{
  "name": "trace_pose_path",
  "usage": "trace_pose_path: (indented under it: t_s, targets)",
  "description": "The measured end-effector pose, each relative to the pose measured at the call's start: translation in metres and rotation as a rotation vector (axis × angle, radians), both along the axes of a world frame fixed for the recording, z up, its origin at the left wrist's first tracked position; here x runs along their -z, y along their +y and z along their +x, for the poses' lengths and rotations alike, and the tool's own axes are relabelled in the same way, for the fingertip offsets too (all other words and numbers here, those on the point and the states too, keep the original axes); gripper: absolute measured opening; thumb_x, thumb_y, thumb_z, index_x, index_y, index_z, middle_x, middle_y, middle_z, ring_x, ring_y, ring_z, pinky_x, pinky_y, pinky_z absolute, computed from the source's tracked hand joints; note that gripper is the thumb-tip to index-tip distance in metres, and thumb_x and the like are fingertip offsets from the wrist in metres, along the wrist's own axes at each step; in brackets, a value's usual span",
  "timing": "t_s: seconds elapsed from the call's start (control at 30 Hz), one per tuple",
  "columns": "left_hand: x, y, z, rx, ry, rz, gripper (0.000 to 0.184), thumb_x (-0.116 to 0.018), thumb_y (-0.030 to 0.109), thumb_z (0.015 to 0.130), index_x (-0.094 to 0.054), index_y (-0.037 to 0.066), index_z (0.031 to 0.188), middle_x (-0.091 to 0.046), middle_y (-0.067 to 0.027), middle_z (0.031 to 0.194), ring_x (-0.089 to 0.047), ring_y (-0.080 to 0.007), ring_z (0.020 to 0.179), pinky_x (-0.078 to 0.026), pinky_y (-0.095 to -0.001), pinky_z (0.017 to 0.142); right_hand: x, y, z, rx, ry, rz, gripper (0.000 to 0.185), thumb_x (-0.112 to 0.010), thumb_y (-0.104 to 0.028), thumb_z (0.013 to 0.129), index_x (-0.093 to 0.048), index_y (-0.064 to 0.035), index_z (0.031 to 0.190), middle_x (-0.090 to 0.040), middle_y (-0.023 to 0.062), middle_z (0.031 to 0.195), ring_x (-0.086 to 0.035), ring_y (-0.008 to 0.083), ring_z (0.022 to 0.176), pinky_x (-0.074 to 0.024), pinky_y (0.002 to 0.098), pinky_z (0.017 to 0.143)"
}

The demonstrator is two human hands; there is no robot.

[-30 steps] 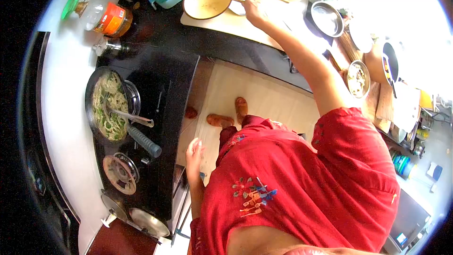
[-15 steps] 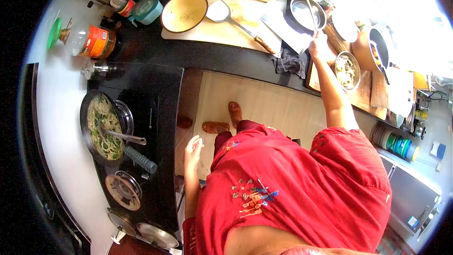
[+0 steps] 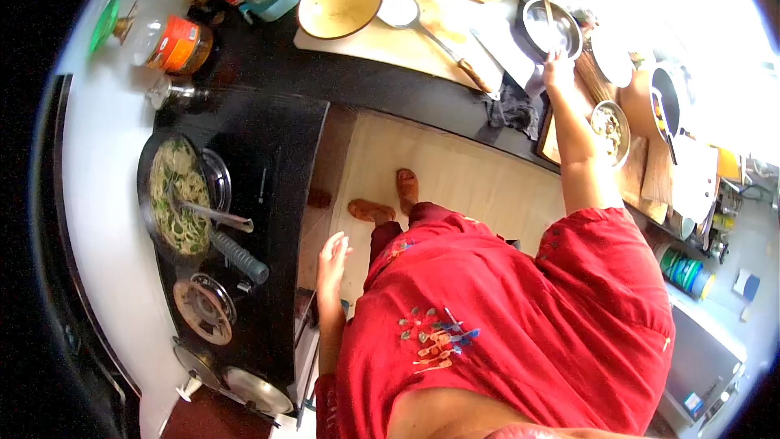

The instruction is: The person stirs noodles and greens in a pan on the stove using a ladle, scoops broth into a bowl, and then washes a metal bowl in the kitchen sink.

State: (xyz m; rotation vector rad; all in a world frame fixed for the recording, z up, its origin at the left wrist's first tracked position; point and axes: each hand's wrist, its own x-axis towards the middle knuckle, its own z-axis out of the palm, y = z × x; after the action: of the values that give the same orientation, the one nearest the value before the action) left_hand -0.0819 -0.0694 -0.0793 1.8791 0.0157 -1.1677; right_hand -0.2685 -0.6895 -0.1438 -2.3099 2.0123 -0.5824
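Since chopsticks [image 3: 548, 13] quit yellow bowl [image 3: 339, 5], right hand [image 3: 558, 70] holding them, over metal pan [image 3: 537, 27]

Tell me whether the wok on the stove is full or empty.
Not empty: pale, noodle-like strands and greens cover most of the inside of the wok. How deep they lie cannot be told from this view.

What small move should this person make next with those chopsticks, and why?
Probably lower the chopsticks gently toward the bottom of the metal bowl: the right hand holds them over its opening, while the left hand is empty and well away. Whether the tips touch the bottom, I can't tell.
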Motion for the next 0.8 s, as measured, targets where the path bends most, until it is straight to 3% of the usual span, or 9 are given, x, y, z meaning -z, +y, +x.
trace_pose_path:
  t_s: [0.17,0.2,0.33,0.37,0.47,0.53,0.57,0.63,0.8]
  targets:
    - [0.001,0.013,-0.005,-0.069,-0.024,-0.031,0.039,-0.056,0.024,0.087,-0.05,-0.002,0.115,-0.058,-0.011,0.103,-0.059,-0.0156,0.082,-0.046,-0.0263,0.073,-0.04,0.012,0.003,-0.17,0.255,0.1,0.045,-0.039,-0.049,0.086,-0.045,-0.0167,0.117,-0.047,0.0205,0.112,-0.052,0.0396,0.098,-0.046,0.0475,0.079]
    - [0.0,0.014,-0.006,-0.08,-0.029,-0.035,0.039,-0.056,0.024,0.087,-0.05,-0.002,0.115,-0.058,-0.0109,0.102,-0.059,-0.0155,0.082,-0.046,-0.0264,0.073,-0.052,0.019,0.019,0.161,0.12,0.195,0.048,-0.041,-0.051,0.085,-0.046,-0.0173,0.118,-0.049,0.0205,0.109,-0.053,0.039,0.096,-0.0454,0.0471,0.08]
    - [0.005,0.024,-0.006,-0.071,-0.082,-0.094,0.038,-0.055,0.024,0.087,-0.051,-0.003,0.114,-0.059,-0.0098,0.099,-0.06,-0.0147,0.079,-0.046,-0.0252,0.072,-0.087,0.033,0.03,0.145,-0.005,0.151,0.053,-0.046,-0.054,0.082,-0.049,-0.015,0.117,-0.049,0.0196,0.111,-0.053,0.0381,0.098,-0.0446,0.0479,0.081]
    - [0.003,0.024,-0.007,-0.084,-0.085,-0.091,0.037,-0.055,0.023,0.087,-0.051,-0.003,0.113,-0.06,-0.0094,0.098,-0.06,-0.0144,0.078,-0.046,-0.0248,0.072,-0.085,0.04,0.03,0.037,0.129,0.013,0.051,-0.045,-0.051,0.084,-0.053,-0.0103,0.113,-0.054,0.0202,0.106,-0.056,0.0348,0.095,-0.0448,0.0437,0.08]
    - [0.0,0.02,-0.007,-0.088,-0.094,-0.087,0.036,-0.055,0.023,0.087,-0.051,-0.003,0.113,-0.06,-0.0086,0.097,-0.059,-0.0134,0.078,-0.046,-0.024,0.072,-0.074,0.044,0.042,-0.174,-0.348,0.174,0.044,-0.045,-0.043,0.087,-0.057,-0.0053,0.106,-0.059,0.0189,0.095,-0.057,0.0306,0.091,-0.0441,0.0397,0.078]
    - [0.003,0.021,-0.009,-0.081,-0.08,-0.098,0.036,-0.055,0.022,0.087,-0.051,-0.002,0.113,-0.06,-0.0084,0.096,-0.059,-0.013,0.079,-0.045,-0.0239,0.071,-0.051,0.07,0.064,-0.296,-0.239,0.197,0.037,-0.042,-0.033,0.089,-0.061,-0.0009,0.089,-0.062,0.0157,0.088,-0.059,0.0296,0.077,-0.0442,0.0383,0.073]
    - [0.01,0.022,-0.011,-0.08,-0.064,-0.111,0.036,-0.055,0.022,0.087,-0.051,-0.002,0.113,-0.06,-0.0083,0.096,-0.059,-0.0129,0.08,-0.045,-0.0241,0.072,-0.073,0.118,0.083,-0.51,-0.453,0.337,0.039,-0.042,-0.037,0.088,-0.059,-0.0019,0.087,-0.061,0.0165,0.078,-0.058,0.0273,0.072,-0.0436,0.0376,0.07]
    - [0.023,0.025,-0.013,-0.067,-0.051,-0.175,0.035,-0.055,0.022,0.087,-0.051,-0.002,0.113,-0.06,-0.0088,0.098,-0.058,-0.0136,0.088,-0.046,-0.0254,0.075,0.001,0.139,0.098,-0.654,-0.367,0.531,0.038,-0.04,-0.035,0.09,-0.059,-0.0025,0.083,-0.058,0.0106,0.068,-0.053,0.0238,0.063,-0.0435,0.0378,0.063]
    - [0.022,0.026,-0.018,-0.036,-0.188,-0.18,0.037,-0.056,0.026,0.086,-0.052,-0.001,0.112,-0.061,-0.014,0.102,-0.058,-0.0192,0.095,-0.045,-0.0298,0.083,-0.02,0.281,0.131,-0.992,0.003,1.054,0.036,-0.051,-0.038,0.084,-0.059,-0.0043,0.095,-0.061,0.021,0.085,-0.06,0.0309,0.074,-0.0466,0.0398,0.068]
